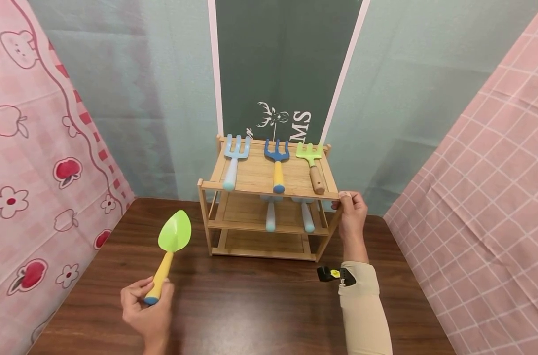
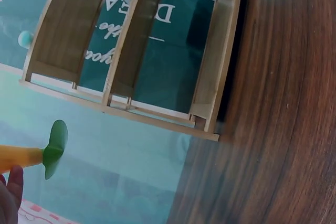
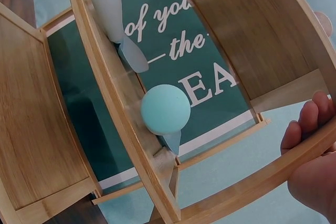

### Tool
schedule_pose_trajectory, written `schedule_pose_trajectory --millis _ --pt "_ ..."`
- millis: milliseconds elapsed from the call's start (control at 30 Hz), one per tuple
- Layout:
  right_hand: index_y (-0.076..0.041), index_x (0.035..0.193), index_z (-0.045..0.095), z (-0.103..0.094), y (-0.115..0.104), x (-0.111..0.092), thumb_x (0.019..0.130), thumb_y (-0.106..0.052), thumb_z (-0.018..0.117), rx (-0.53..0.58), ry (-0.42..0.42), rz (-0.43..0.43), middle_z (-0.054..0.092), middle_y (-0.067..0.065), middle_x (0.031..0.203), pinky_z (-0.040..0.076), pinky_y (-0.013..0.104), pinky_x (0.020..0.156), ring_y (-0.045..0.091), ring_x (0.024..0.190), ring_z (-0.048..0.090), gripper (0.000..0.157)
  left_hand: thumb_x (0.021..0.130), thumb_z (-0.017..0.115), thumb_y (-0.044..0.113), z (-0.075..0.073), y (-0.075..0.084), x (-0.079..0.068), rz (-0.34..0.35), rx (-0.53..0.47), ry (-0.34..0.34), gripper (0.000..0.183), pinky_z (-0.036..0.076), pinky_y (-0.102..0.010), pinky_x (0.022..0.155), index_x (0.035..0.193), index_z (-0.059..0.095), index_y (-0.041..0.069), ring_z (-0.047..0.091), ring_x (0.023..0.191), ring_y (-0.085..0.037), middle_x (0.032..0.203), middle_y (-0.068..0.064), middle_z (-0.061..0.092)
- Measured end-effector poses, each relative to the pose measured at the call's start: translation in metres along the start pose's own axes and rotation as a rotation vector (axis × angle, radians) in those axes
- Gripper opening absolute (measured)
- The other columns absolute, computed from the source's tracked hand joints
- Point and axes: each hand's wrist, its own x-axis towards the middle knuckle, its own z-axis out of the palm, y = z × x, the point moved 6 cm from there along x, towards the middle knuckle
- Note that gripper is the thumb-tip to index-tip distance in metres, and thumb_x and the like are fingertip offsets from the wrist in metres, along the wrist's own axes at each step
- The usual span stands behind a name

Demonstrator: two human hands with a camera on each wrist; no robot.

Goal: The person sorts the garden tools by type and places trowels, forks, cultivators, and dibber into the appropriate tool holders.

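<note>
My left hand (image 1: 149, 310) grips a small garden trowel (image 1: 174, 232) by its yellow handle, the green blade tilted up and away. It is left of a three-tier wooden rack (image 1: 255, 173), apart from it. My right hand (image 1: 354, 217) holds the rack's front right corner post near the top, its fingers (image 3: 310, 116) curled round the wood. Across the top shelf lie a light blue hand fork (image 1: 235, 160), a dark blue fork with a yellow handle (image 1: 277, 165) and a green fork with a brown handle (image 1: 312, 165). Two pale-handled tools (image 1: 270, 217) lie on the middle shelf, their heads mostly hidden.
The rack stands on a dark wooden table (image 1: 251, 305) near its back edge. Behind it hangs a grey-green cloth (image 1: 162, 98) with a dark printed panel. Pink patterned cloths (image 1: 38, 172) enclose both sides. A black strap device (image 1: 337, 275) is on my right wrist.
</note>
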Motion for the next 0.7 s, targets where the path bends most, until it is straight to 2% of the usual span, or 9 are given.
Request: schedule_pose_trajectory --millis 133,700 --pt "-0.006 0.070 0.053 -0.001 0.001 0.000 0.086 0.005 0.052 0.002 0.003 0.008 0.055 0.005 0.061 0.047 0.024 0.052 0.013 0.051 0.054 0.020 0.056 0.061 -0.026 0.001 0.006 -0.004 0.002 -0.060 -0.022 0.021 0.047 -0.015 0.062 0.062 0.047 -0.010 0.056 0.072 -0.015 0.077 -0.011 0.053" --pt "-0.006 0.070 0.054 -0.001 0.001 0.001 0.086 0.006 0.051 0.001 0.011 0.011 0.055 0.005 0.060 0.047 0.024 0.052 0.013 0.051 0.054 0.020 0.052 0.059 -0.027 0.010 0.023 -0.018 0.096 -0.189 -0.083 0.022 0.047 -0.015 0.062 0.060 0.046 -0.012 0.056 0.073 -0.015 0.073 -0.016 0.052"
